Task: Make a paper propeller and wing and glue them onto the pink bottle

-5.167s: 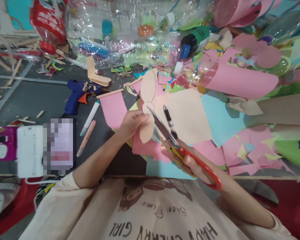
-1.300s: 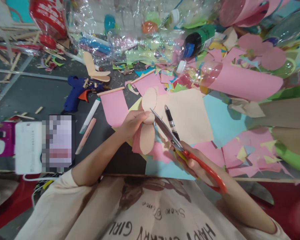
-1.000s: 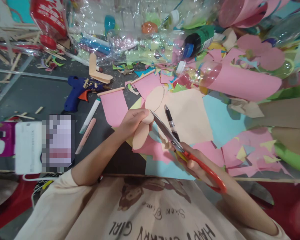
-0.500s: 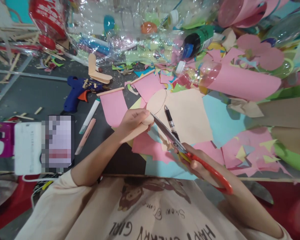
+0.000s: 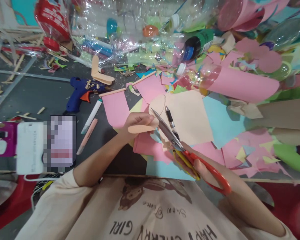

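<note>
My left hand (image 5: 139, 120) pinches a piece of peach paper (image 5: 143, 128) whose rounded flap hangs below the fingers. A drawn pencil-like curve shows on the paper's upper lobe (image 5: 157, 102). Wrapped around the red and yellow handles of a pair of scissors (image 5: 166, 129) is my right hand (image 5: 193, 163). The blades are slightly parted, and their tips lie beside my left fingertips, over the peach paper. Just right of the blades a black pen (image 5: 171, 120) rests on a larger peach sheet (image 5: 193, 116).
Pink paper flags (image 5: 116, 106) lie beyond my left hand. A blue glue gun (image 5: 77, 95), two markers and a phone (image 5: 62, 141) are at the left. Plastic bottles and paper scraps crowd the back. A pink-wrapped bottle (image 5: 247, 81) lies at the right.
The scissor blades have opened a little, with the yellow handle dropping away from the red one. The peach paper in my left hand has turned, its flap now lying across the fingers.
</note>
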Available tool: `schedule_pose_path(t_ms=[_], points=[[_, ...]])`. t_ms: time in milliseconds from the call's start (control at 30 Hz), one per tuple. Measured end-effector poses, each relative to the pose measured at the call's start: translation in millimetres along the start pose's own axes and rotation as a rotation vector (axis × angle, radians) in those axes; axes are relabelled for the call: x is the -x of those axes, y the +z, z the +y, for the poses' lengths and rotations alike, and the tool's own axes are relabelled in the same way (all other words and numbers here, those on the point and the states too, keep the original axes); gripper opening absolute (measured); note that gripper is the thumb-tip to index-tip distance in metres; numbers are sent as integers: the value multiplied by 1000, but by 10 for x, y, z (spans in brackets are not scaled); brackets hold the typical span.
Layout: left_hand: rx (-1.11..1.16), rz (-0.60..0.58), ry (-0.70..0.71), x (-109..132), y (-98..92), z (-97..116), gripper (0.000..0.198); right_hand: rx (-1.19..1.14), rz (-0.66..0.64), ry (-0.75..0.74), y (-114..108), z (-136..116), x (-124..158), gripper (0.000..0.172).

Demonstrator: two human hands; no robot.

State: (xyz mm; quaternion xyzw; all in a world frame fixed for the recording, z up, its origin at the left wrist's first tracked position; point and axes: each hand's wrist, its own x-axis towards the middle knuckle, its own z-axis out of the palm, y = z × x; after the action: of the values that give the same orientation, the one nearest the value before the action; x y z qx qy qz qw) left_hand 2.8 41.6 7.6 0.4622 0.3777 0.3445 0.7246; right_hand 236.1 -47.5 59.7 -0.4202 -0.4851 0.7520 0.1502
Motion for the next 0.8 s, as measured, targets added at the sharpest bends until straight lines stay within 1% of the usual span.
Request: schedule_pose_path(t_ms=[67,200,300,400,500,567,700,800], points=[[-30,-13,23,8,7,0,59,-21,-25,-13,3,-8,-8,66],[-135,58,83,-1,2,-13,61,-10,-57,5,5,-11,-46,66],[-170,73,103,-13,-11,-22,60,-47,-50,-18,22,39,-86,70],[-152,98,80,-8,-14,-37,59,-75,-21,-41,52,94,-131,69],[-132,78,59,15,-1,-43,57,-85,1,-38,92,117,-175,63],[-152,87,45,28,15,-39,55,-90,2,-43,123,123,-200,62],[-162,180,9,19,47,-35,50,-106,20,-62,175,161,-236,63],[-53,239,-13,-10,59,-51,51,-130,11,-82,191,202,-248,62]])
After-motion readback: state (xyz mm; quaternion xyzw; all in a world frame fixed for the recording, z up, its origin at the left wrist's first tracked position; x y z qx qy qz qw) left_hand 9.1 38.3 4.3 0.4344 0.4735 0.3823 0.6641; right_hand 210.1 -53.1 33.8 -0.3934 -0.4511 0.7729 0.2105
